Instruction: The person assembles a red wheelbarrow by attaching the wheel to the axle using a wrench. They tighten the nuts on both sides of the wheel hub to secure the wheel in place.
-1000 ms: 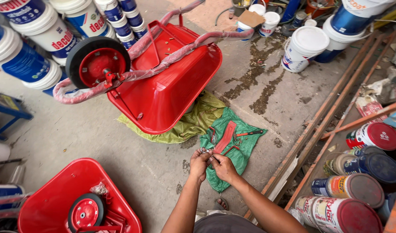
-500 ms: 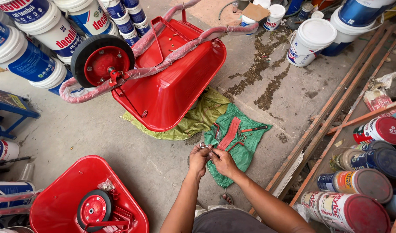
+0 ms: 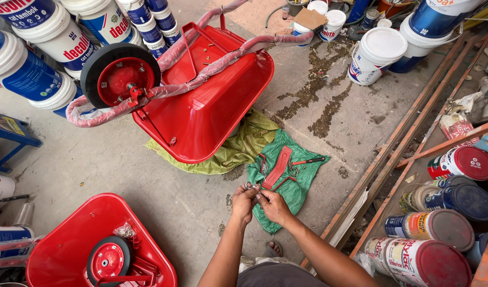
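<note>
2 hands meet over the near edge of the green cloth (image 3: 292, 178): your left hand (image 3: 245, 202) and right hand (image 3: 273, 206) have stayed pinched together on a small metal fastener (image 3: 249, 185), too tiny to judge its axis. Only your view has shifted; the red bracket (image 3: 278, 167) lies pointing far-right.
</note>
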